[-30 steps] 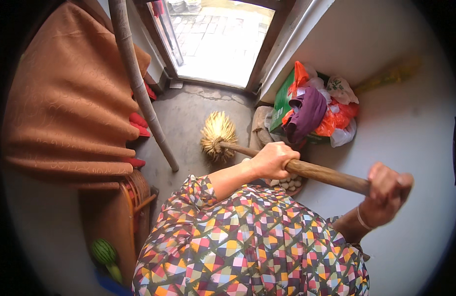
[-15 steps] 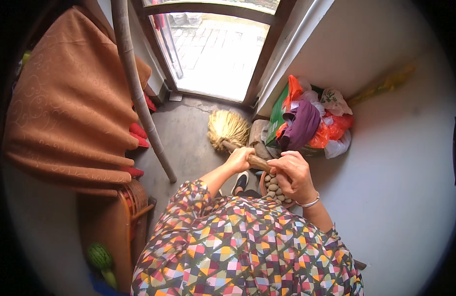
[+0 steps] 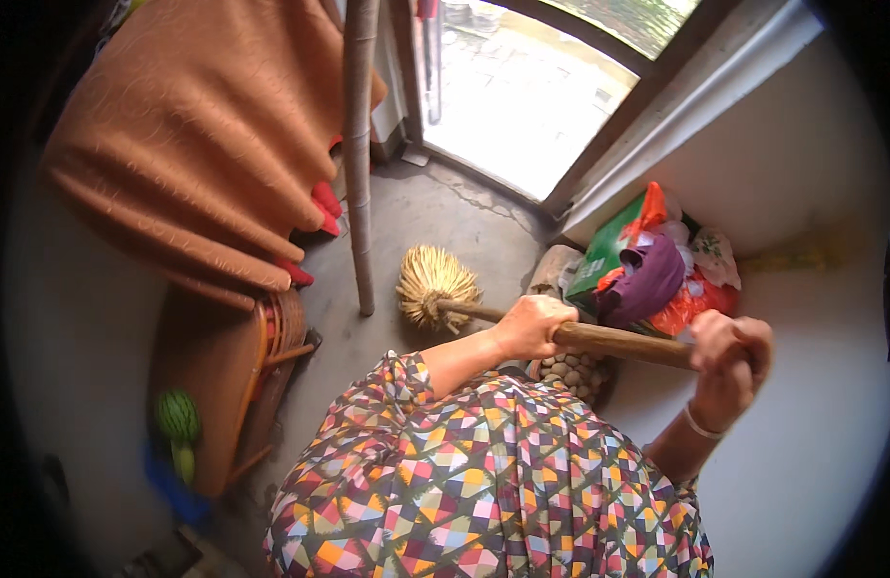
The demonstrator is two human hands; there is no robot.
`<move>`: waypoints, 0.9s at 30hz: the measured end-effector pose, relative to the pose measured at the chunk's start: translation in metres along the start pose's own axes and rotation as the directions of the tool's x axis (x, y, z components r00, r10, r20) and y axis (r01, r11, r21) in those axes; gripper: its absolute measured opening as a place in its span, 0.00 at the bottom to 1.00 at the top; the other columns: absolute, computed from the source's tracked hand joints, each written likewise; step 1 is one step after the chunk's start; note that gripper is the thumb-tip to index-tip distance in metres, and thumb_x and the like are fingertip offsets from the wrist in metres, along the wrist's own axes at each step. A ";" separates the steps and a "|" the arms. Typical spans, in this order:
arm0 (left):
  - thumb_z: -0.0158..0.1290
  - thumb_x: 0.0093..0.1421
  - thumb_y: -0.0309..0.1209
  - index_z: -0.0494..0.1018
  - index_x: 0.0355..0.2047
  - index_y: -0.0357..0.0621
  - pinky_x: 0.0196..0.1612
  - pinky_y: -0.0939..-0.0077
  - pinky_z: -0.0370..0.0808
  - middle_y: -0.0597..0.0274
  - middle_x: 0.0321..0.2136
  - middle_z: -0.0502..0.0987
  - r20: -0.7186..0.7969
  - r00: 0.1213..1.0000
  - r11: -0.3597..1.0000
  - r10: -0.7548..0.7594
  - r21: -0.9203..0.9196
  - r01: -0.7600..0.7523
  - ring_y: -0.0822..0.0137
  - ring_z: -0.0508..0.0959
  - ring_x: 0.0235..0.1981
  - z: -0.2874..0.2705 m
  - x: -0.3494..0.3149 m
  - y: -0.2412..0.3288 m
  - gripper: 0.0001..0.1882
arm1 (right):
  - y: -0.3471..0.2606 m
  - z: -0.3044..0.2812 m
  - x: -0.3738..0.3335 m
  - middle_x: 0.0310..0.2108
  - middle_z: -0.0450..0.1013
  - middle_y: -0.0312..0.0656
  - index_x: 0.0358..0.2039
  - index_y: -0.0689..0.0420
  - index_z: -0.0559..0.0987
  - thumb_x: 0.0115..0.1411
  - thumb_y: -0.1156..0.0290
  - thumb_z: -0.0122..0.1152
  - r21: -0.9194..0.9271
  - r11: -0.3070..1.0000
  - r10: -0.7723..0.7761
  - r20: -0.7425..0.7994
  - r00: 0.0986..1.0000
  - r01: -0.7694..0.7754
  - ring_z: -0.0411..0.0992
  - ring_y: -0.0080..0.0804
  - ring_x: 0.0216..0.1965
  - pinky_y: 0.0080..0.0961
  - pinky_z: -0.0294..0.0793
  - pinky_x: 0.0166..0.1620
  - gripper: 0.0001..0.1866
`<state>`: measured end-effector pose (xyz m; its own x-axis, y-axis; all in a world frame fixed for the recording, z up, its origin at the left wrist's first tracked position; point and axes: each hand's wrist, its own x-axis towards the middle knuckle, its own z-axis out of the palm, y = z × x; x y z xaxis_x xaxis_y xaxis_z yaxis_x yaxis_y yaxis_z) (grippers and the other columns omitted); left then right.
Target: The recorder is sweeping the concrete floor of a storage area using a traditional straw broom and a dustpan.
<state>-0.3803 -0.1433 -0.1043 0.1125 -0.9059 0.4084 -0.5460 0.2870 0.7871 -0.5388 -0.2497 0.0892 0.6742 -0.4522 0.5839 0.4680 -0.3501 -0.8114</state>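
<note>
A straw broom (image 3: pixel 439 289) has its pale yellow bristles low over the grey floor; whether they touch it I cannot tell. Its brown wooden handle (image 3: pixel 630 344) slants across in front of me to the right. Midway along the handle, my left hand (image 3: pixel 533 328) is closed around the wood. My right hand (image 3: pixel 732 361), with a bracelet at the wrist and slightly blurred, closes on the handle's far right end. Below the handle, a container of round, brownish potato-like things (image 3: pixel 572 374) shows in part.
A bamboo pole (image 3: pixel 360 164) stands left of the broom. Beyond it, an orange cloth (image 3: pixel 213 144) covers something above a wooden chair (image 3: pixel 238 385). A watermelon (image 3: pixel 178 416) lies at lower left. Bags (image 3: pixel 657 275) fill a green box by the right wall. A glass door (image 3: pixel 517 96) is ahead.
My right hand has moved right and slightly down with the handle end, so more handle shows between my hands. My left hand has shifted right. The whole view has turned.
</note>
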 end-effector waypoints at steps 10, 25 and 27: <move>0.56 0.41 0.26 0.71 0.27 0.45 0.36 0.66 0.73 0.55 0.26 0.74 -0.581 0.810 0.886 -0.078 0.332 0.323 0.53 0.75 0.31 -0.056 -0.027 -0.108 0.10 | 0.088 0.071 0.052 0.26 0.70 0.41 0.43 0.64 0.74 0.51 0.86 0.49 -0.118 0.991 0.111 0.439 0.891 -0.065 0.68 0.25 0.25 0.21 0.68 0.29 0.17; 0.57 0.45 0.29 0.70 0.37 0.50 0.42 0.61 0.68 0.59 0.35 0.72 -0.709 0.588 0.700 -0.389 0.187 0.689 0.52 0.70 0.38 -0.028 -0.078 -0.153 0.16 | 0.164 0.141 0.049 0.31 0.77 0.43 0.39 0.66 0.76 0.51 0.85 0.44 -0.166 0.956 0.291 0.661 0.692 -0.243 0.75 0.26 0.32 0.21 0.73 0.38 0.16; 0.58 0.43 0.27 0.69 0.37 0.48 0.42 0.62 0.67 0.58 0.35 0.71 -0.723 0.609 0.748 -0.327 0.196 0.634 0.52 0.69 0.38 -0.020 -0.078 -0.129 0.19 | 0.130 0.134 0.063 0.24 0.73 0.38 0.38 0.67 0.77 0.51 0.84 0.44 -0.209 0.939 0.340 0.673 0.657 -0.272 0.69 0.19 0.23 0.17 0.69 0.29 0.15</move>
<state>-0.3022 -0.1036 -0.2285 0.8472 -0.4201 0.3253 -0.4995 -0.4210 0.7572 -0.3584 -0.2137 0.0173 0.9865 0.1356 0.0914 0.1368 -0.3779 -0.9157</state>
